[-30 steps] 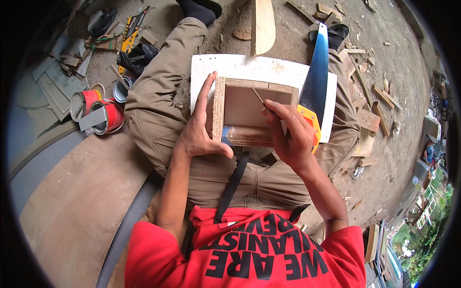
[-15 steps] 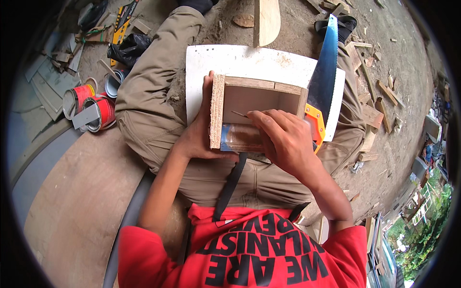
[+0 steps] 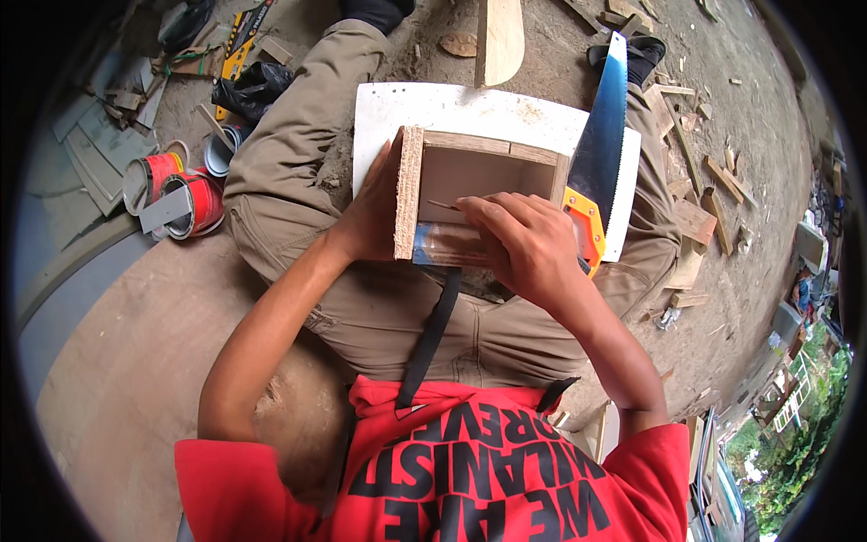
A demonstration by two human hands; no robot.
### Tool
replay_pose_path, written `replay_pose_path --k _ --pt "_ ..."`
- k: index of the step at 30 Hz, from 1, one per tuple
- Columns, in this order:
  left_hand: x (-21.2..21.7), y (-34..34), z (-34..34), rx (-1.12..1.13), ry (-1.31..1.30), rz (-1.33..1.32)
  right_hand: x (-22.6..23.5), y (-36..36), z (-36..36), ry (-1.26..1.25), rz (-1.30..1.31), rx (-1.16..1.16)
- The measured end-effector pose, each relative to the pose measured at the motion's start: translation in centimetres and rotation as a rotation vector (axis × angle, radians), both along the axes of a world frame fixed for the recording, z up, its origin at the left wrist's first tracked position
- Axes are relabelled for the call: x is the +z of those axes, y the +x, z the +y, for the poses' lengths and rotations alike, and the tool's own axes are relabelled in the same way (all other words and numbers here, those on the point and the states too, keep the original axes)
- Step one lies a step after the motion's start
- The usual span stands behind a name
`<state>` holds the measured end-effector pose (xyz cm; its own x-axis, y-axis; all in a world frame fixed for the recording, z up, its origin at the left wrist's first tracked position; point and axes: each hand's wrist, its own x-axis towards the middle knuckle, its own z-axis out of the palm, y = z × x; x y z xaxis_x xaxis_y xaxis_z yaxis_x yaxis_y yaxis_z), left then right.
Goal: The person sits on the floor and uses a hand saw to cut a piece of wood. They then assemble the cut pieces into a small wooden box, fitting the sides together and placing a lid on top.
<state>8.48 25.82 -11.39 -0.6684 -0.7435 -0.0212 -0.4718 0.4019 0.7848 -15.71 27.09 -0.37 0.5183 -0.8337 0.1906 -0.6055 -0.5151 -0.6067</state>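
Observation:
A small open wooden box [image 3: 479, 143] is held over my lap, its open face turned up toward me. My left hand [image 3: 368, 206] grips it from the left, fingers along the outside of its thick, rough-edged side board [image 3: 408, 194]. At the box's near side, my right hand [image 3: 526, 237] pinches a thin, pale stick-like piece [image 3: 441, 205] between thumb and forefinger, its tip over the opening. The near board [image 3: 444, 242] has blue and brown patches; my right hand covers part of it.
A white board [image 3: 379, 104] lies beneath the box. A handsaw [image 3: 603, 135] with an orange handle leans at the right, teeth outward. Paint cans [image 3: 194, 206] stand at the left. A wooden piece [image 3: 499, 41] projects at the top. Wood offcuts [image 3: 695, 221] litter the ground at right.
The box has shifted slightly up and left with both hands. My left elbow has swung outward to the left. The thin piece stays in my right hand's pinch.

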Motion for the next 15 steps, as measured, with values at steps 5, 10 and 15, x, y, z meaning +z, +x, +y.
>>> replay_pose_path --k 5,10,15 --pt "-0.1 0.5 -0.2 -0.005 0.003 -0.019 -0.2 0.1 0.0 0.019 0.024 -0.013" --pt "-0.1 0.7 -0.4 -0.006 0.003 -0.031 0.8 0.2 0.0 0.122 0.136 0.015" --pt "-0.5 0.6 -0.4 0.0 0.016 -0.037 0.9 1.3 -2.9 0.361 0.244 0.198"
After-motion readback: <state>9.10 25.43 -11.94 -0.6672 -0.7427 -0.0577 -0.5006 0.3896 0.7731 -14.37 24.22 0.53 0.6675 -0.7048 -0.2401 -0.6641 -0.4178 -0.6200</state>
